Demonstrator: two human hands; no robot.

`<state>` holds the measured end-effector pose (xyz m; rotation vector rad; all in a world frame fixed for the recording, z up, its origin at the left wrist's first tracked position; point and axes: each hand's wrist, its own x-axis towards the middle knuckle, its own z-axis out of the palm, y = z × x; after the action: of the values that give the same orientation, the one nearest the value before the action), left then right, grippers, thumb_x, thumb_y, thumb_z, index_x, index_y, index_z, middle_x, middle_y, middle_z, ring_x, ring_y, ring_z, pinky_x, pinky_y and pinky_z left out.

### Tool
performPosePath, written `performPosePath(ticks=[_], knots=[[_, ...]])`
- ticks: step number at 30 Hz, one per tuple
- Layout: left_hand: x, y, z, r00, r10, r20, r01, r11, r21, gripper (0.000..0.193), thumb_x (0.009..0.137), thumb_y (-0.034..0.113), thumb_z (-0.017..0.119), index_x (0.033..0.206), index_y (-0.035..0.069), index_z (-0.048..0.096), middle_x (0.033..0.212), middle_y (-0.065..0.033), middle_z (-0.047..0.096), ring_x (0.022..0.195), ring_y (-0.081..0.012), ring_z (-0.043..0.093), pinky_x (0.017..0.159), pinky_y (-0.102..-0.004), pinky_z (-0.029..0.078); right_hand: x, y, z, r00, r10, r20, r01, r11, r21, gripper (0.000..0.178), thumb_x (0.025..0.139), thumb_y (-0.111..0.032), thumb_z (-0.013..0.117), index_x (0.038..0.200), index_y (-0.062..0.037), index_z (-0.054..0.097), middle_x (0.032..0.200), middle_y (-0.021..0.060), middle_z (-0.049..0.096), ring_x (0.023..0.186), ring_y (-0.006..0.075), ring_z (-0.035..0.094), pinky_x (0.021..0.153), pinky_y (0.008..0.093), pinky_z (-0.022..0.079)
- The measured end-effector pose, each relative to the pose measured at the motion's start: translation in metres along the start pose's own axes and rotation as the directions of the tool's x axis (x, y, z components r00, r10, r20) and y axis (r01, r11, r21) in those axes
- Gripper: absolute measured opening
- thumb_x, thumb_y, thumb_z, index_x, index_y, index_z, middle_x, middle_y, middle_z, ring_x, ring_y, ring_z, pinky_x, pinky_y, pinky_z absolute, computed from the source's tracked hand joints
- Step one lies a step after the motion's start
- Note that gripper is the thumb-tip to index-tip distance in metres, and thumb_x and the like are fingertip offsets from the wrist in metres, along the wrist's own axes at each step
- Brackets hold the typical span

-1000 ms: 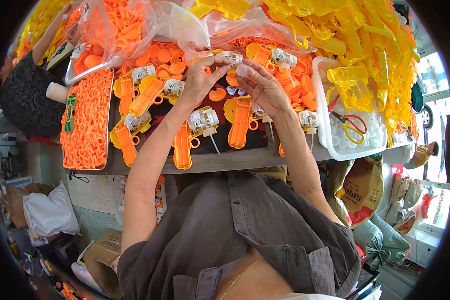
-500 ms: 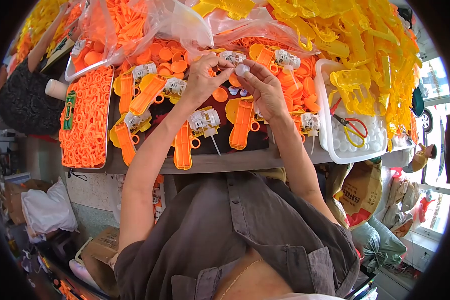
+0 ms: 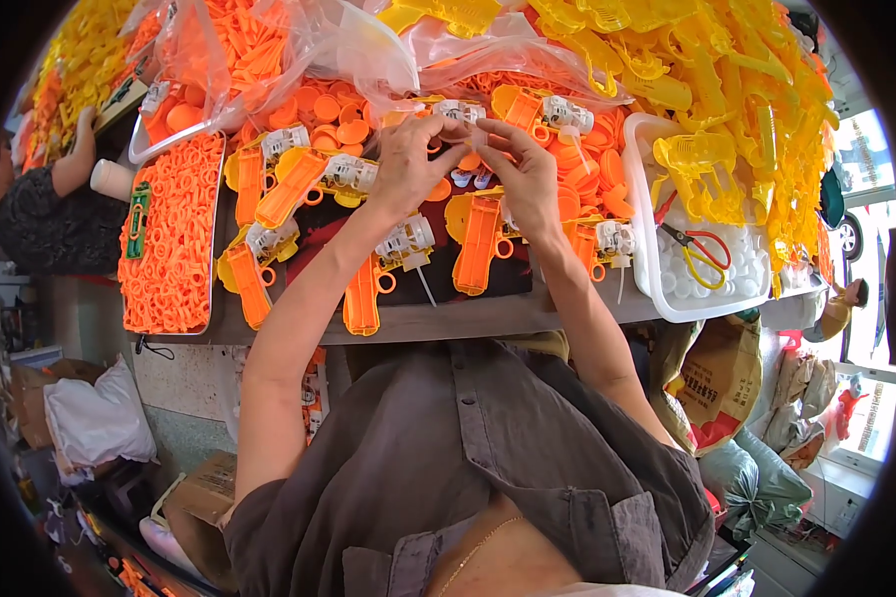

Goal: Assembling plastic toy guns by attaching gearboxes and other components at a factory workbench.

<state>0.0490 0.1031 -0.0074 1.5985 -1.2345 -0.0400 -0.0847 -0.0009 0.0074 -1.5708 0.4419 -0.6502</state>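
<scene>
The person's left hand (image 3: 408, 164) and right hand (image 3: 526, 177) come close together to the left of the big white plastic tub (image 3: 644, 249). The grip of each hand is narrow, thumb near finger. A small pale see-through piece (image 3: 476, 139) seems to sit between the fingertips, left of the tub; its shape is too blurry to tell. An orange and yellow plastic toy gun (image 3: 479, 244) lies on the grey table (image 3: 448, 321), also left of the tub. Inside the tub are round white plastic bits (image 3: 682, 274) and scissors with red and yellow handles (image 3: 705, 261).
</scene>
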Motion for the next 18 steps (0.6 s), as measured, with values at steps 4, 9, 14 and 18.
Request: performPosePath(ticks=[4, 9, 14, 18], knots=[[-0.011, 0.015, -0.008, 0.999, 0.02, 0.048, -0.029, 0.979, 0.2, 0.035, 0.082, 0.025, 0.074, 0.113, 0.012, 0.064, 0.085, -0.0036, 0.069, 0.085, -0.0174, 0.062, 0.085, -0.036, 0.037, -0.005, -0.013, 0.007, 0.968, -0.248, 0.037, 0.241, 0.883, -0.402, 0.035, 0.091, -0.01, 0.066, 0.125, -0.0017, 0.059, 0.111, 0.011, 0.064, 0.1, 0.02, 0.066, 0.085, 0.0297, 0.052], [-0.013, 0.011, -0.011, 0.99, -0.08, 0.117, 0.051, 0.972, 0.231, 0.037, 0.082, 0.023, 0.074, 0.115, 0.012, 0.063, 0.092, -0.0027, 0.071, 0.084, -0.0156, 0.064, 0.089, -0.0375, 0.036, -0.008, -0.015, 0.013, 0.97, -0.235, -0.063, 0.205, 0.93, -0.305, 0.033, 0.084, -0.015, 0.073, 0.114, -0.0056, 0.064, 0.127, 0.0159, 0.055, 0.099, 0.03, 0.064, 0.083, 0.039, 0.052], [-0.017, 0.02, -0.007, 0.989, -0.111, 0.094, 0.089, 0.973, 0.215, 0.031, 0.082, 0.017, 0.074, 0.111, 0.01, 0.065, 0.097, -0.003, 0.072, 0.083, -0.0149, 0.065, 0.09, -0.0355, 0.037, -0.008, -0.005, 0.014, 0.931, -0.36, -0.059, 0.239, 0.724, -0.647, 0.016, 0.079, -0.016, 0.077, 0.09, -0.0056, 0.073, 0.133, 0.0155, 0.052, 0.118, 0.0298, 0.052, 0.097, 0.0422, 0.043], [-0.022, 0.021, -0.002, 0.998, -0.042, 0.041, 0.029, 0.959, 0.282, 0.032, 0.079, 0.014, 0.073, 0.11, 0.011, 0.066, 0.088, -0.0026, 0.069, 0.082, -0.0169, 0.063, 0.089, -0.0352, 0.035, -0.008, -0.004, 0.021, 0.948, -0.313, -0.064, 0.221, 0.786, -0.578, 0.015, 0.076, -0.015, 0.078, 0.089, -0.008, 0.075, 0.134, 0.0151, 0.051, 0.12, 0.0315, 0.05, 0.099, 0.0447, 0.041]])
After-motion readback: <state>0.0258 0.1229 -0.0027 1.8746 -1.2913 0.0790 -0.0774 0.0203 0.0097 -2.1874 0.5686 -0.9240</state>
